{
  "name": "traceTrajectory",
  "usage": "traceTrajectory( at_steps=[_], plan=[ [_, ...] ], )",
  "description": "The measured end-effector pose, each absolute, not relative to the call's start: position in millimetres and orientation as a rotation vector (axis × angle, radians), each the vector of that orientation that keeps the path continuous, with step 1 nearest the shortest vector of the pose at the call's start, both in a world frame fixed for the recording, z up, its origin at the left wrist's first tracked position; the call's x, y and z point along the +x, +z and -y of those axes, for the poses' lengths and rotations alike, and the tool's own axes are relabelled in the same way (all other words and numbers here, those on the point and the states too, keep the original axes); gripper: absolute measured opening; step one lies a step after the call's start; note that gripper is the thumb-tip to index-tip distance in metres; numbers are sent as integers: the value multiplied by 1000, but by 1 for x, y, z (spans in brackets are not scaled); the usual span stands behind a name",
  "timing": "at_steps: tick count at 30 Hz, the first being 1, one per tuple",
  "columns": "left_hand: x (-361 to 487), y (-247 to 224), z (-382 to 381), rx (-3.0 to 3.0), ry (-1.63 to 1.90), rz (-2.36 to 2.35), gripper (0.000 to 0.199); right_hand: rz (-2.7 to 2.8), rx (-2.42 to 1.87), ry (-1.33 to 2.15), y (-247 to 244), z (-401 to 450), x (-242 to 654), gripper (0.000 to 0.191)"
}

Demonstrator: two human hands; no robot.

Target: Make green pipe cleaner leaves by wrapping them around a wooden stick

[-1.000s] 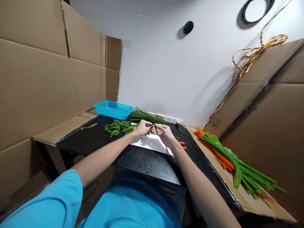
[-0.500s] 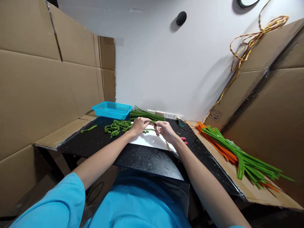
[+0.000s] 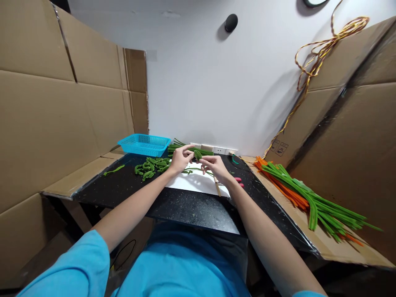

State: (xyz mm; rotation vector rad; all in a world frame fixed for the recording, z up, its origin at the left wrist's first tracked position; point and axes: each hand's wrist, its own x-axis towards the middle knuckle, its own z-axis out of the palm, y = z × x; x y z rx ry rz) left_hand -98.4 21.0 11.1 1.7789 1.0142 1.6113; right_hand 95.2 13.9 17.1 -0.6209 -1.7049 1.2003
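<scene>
While the left hand (image 3: 179, 161) and right hand (image 3: 219, 168) pinch a green leaf (image 3: 197, 155) between their fingers (image 3: 209, 158), a white sheet (image 3: 193, 183) lies below.

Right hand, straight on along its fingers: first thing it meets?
The dark green piece at the fingertips of the right hand; past it, probably the left hand, though depth is unclear.
</scene>
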Motion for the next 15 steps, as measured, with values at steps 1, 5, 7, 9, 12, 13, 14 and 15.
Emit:
traceTrajectory(
  at_steps=[1,5,7,9,12,13,14,15],
  plan=[
    [-100,12,-23,1699,1560,-1004,44,1721,-655,1141,15,-15,96,33],
    [-100,11,-27,1466,1388,-966,33,1741,-725,1013,8,-20,97,33],
    [-97,9,-27,1438,1394,-930,32,1753,-734,996,6,-23,96,32],
    [-95,7,-26,1428,1437,-904,33,1753,-753,982,5,-24,94,31],
    [-94,5,-24,1432,1467,-875,37,1782,-746,970,3,-27,94,33],
    [-94,5,-24,1439,1467,-864,38,1788,-738,970,2,-27,95,34],
    [-95,5,-23,1445,1465,-854,40,1784,-736,974,2,-28,95,35],
    [-95,4,-23,1450,1464,-844,41,1769,-741,980,2,-28,96,36]
  ],
)
